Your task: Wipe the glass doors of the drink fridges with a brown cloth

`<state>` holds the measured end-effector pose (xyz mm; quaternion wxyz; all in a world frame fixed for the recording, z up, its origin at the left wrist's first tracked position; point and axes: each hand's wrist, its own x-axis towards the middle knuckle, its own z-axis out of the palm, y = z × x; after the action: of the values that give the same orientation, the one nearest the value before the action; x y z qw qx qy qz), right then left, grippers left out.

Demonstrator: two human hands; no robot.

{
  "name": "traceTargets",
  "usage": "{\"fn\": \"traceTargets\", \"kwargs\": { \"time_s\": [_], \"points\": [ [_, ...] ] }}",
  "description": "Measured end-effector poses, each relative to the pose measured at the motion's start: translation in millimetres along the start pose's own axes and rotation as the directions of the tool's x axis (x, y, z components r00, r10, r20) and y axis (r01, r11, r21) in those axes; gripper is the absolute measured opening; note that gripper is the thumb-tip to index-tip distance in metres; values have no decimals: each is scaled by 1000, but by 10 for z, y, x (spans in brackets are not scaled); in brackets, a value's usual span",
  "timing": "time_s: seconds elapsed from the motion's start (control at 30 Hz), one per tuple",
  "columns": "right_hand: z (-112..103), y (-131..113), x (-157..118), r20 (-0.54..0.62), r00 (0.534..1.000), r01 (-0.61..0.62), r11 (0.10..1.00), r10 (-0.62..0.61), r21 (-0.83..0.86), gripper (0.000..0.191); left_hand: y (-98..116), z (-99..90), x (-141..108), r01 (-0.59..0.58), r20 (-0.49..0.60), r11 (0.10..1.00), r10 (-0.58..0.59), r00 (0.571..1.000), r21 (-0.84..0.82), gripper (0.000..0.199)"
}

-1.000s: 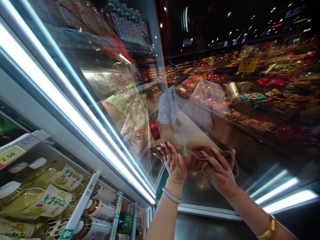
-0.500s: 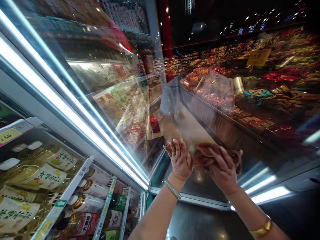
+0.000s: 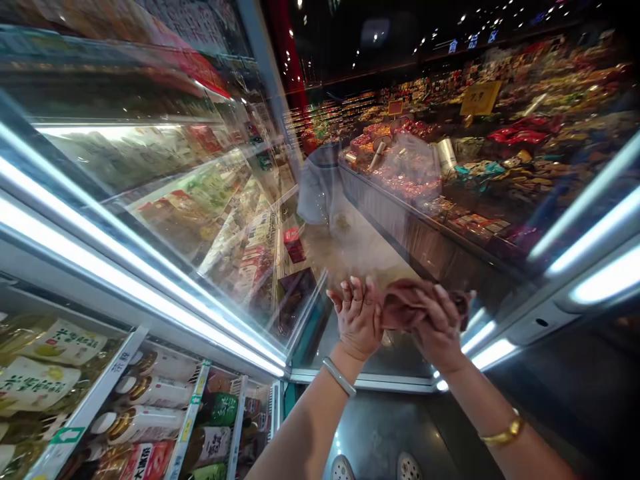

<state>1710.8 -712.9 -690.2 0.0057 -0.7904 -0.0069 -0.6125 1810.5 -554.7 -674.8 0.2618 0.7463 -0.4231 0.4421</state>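
Against the glass door (image 3: pixel 350 253) of a lit drinks cooler, my left hand (image 3: pixel 356 321) lies flat with its fingers spread, holding nothing. Its wrist wears a pale bangle. Beside it, my right hand (image 3: pixel 443 330) is closed on a bunched brown cloth (image 3: pixel 407 303) pressed to the same pane. The cloth's left edge reaches the side of my left hand. A gold bracelet circles my right wrist. Through the glass and in its reflections show shop shelves and a display bin.
Bottled drinks (image 3: pixel 150 423) stand on cooler shelves at lower left, behind a bright light strip (image 3: pixel 125 267). The door's metal frame (image 3: pixel 365 380) runs below my hands. Beyond the pane is a long bin (image 3: pixel 400 213) of packaged goods. Clogs (image 3: pixel 410 465) show on the floor.
The view has shifted, showing more of the door's right frame and the clogs below. Both hands stay on the glass, and the cloth has moved slightly left and up with my right hand.
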Motion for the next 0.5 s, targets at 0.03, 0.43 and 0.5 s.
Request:
{"fn": "traceTargets", "kwargs": {
  "time_s": [0.03,0.43,0.5],
  "points": [
    [-79,147,54,-59,998,-25,999,23,-30,34,112,74,19,-11,2,1000,11,1000,-10,82],
    [-313,935,-595,14,1000,-10,997,11,-73,26,1065,830,-46,-41,73,991,50,996,-124,76],
    [-392,1126,-741,0,995,-98,992,98,-74,34,1214,911,-35,-77,88,990,88,992,-116,78]
  ]
}}
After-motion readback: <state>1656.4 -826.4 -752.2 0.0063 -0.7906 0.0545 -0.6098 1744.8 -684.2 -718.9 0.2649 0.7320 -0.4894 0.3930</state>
